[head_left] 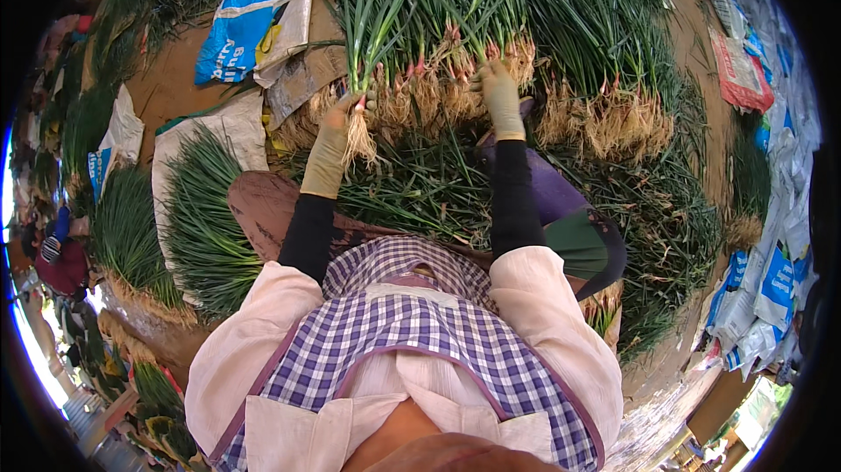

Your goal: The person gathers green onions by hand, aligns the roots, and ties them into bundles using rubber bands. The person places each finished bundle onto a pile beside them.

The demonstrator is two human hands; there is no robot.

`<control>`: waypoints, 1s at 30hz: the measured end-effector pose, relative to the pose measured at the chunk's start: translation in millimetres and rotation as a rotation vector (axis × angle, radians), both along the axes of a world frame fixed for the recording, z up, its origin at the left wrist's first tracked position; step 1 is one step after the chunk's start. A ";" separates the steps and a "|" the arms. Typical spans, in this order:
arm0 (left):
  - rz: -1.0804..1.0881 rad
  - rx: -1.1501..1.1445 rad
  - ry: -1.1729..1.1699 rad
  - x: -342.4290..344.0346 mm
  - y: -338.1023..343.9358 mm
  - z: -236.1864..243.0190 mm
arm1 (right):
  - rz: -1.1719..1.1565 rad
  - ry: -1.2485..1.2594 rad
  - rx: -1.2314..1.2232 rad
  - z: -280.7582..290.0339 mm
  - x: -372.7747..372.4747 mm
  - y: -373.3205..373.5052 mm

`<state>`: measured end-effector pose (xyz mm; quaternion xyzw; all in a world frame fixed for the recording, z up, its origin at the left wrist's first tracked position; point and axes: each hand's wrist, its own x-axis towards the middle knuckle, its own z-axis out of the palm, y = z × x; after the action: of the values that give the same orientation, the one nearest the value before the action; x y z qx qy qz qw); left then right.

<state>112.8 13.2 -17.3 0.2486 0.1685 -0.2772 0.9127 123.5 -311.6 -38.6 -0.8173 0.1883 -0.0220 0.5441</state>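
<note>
My left hand [337, 134], in a tan glove, grips a bunch of green onions [368, 25] near the roots, its long green leaves pointing away from me. My right hand [499, 95], also gloved, rests with closed fingers on the root ends of a large heap of green onions [604, 51] laid in a row in front of me. Black sleeves cover both forearms. A purple-checked apron [420, 332] fills the lower middle.
More green onion piles [201, 227] lie at left and lower right [674, 235]. White and blue sacks [254, 16] lie on the brown ground at upper left and along the right edge [771, 279]. A person in red [57, 262] sits at far left.
</note>
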 end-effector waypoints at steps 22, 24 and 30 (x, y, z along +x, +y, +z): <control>-0.054 0.418 -0.009 -54.9 -55.0 -44.7 | 0.391 0.114 -0.253 5.0 -78.1 128.7; -0.005 0.453 0.035 -62.0 -61.3 -39.5 | 0.283 0.092 -0.367 -5.0 -71.2 135.3; -0.021 0.444 -0.012 -65.6 -49.1 -45.6 | -0.162 0.028 0.700 -19.3 -68.0 108.4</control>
<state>47.1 -35.9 -62.9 0.4467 0.2174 -0.2414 0.8336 55.4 -203.2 -57.8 -0.5643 0.2561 0.0122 0.7848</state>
